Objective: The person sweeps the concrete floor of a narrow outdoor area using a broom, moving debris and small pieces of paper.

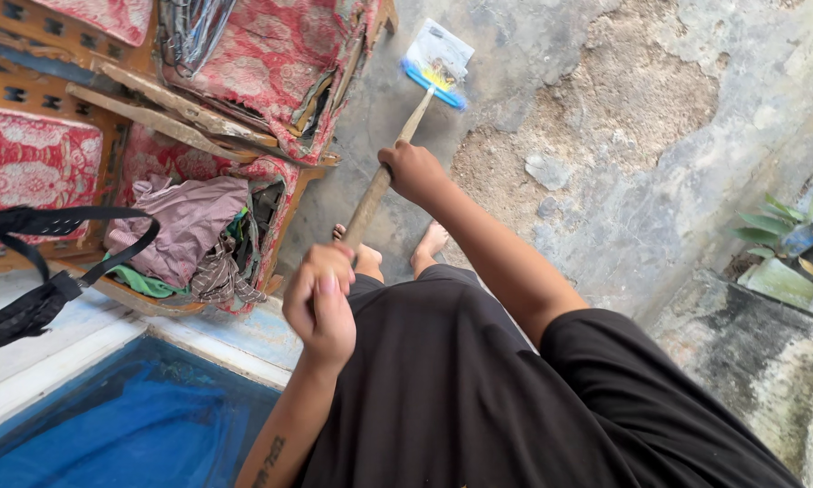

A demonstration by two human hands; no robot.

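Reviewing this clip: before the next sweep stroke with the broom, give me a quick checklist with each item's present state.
1. Left hand closed on the top of the wooden handle: ok.
2. Right hand closed lower on the handle: ok.
3. Broom head down at the concrete floor: ok; actual contact cannot tell.
4. Bare feet behind the broom head, out of its way: ok.
5. Red cushioned chairs close beside the handle: not ok, little room on that side.
6. Debris at the bristles: cannot tell.
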